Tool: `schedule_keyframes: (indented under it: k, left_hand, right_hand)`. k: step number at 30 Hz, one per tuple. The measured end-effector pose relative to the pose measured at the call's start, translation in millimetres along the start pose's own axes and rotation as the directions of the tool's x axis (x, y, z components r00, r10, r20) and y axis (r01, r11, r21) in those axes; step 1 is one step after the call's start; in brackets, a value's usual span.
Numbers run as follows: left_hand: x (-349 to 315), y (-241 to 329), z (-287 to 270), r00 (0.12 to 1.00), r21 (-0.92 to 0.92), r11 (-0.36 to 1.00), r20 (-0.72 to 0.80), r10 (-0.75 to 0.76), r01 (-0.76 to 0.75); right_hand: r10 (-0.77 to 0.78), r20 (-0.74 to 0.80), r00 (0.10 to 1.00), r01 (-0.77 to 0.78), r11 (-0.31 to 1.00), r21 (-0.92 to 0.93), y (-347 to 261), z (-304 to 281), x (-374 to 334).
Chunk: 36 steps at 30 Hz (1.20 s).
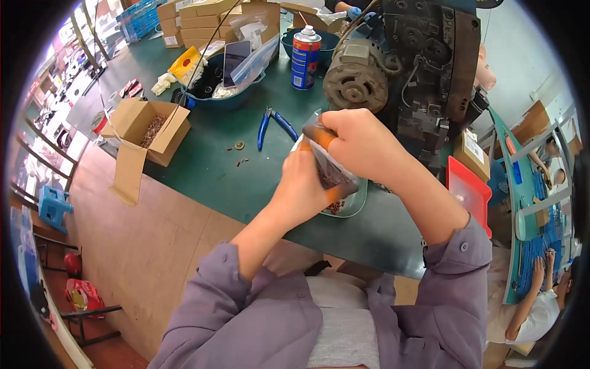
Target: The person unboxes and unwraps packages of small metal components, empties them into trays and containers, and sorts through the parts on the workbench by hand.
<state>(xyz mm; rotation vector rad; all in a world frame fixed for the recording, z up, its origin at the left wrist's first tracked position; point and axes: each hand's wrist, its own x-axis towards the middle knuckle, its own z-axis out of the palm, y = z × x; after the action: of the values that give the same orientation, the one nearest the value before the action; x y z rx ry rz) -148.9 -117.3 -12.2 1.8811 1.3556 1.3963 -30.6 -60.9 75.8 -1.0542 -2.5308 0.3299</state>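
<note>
Both of my hands hold a clear plastic bag of small brownish parts over the bench. My left hand is closed on its left side, the thumb low on the bag. From above, my right hand pinches the upper part of the bag. Orange coverings show on some fingers. Under the bag sits a shallow clear tray, partly hidden, with small red parts in it. Blue-handled pliers lie spread beyond my left hand. A few tiny red parts and a small round piece lie to their left.
An open cardboard box of small parts stands at the bench's left edge. Farther back are a blue basin and a spray can. A dark machine with a motor rises ahead; a red tray is at right. Other people work nearby.
</note>
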Motion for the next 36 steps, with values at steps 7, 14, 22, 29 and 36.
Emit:
schedule_keyframes:
  k: [7, 14, 22, 29, 36]
  left_hand:
    - [-2, -32, 22, 0.985, 0.067, 0.985, 0.078, 0.155, -0.160]
    - [-4, -37, 25, 0.991, -0.191, 0.979, 0.101, 0.092, -0.071]
    - [11, -27, 14, 0.986, -0.466, 0.876, 0.155, -0.057, 0.124]
    - [15, -30, 16, 0.984, -0.655, 0.734, 0.112, -0.141, 0.180]
    - [13, -26, 16, 0.982, -0.692, 0.721, -0.113, -0.149, 0.030]
  right_hand:
    - [0.301, 0.176, 0.937, -0.345, 0.734, 0.585, 53, -9, -46]
    - [0.574, 0.204, 0.793, -0.540, 0.508, 0.671, 81, 20, -97]
    - [0.456, 0.222, 0.862, -0.494, 0.656, 0.570, 73, 41, -112]
    - [0.367, 0.083, 0.926, -0.361, 0.805, 0.472, 73, 45, -116]
    - [0.361, 0.025, 0.932, -0.319, 0.788, 0.526, 50, 39, -113]
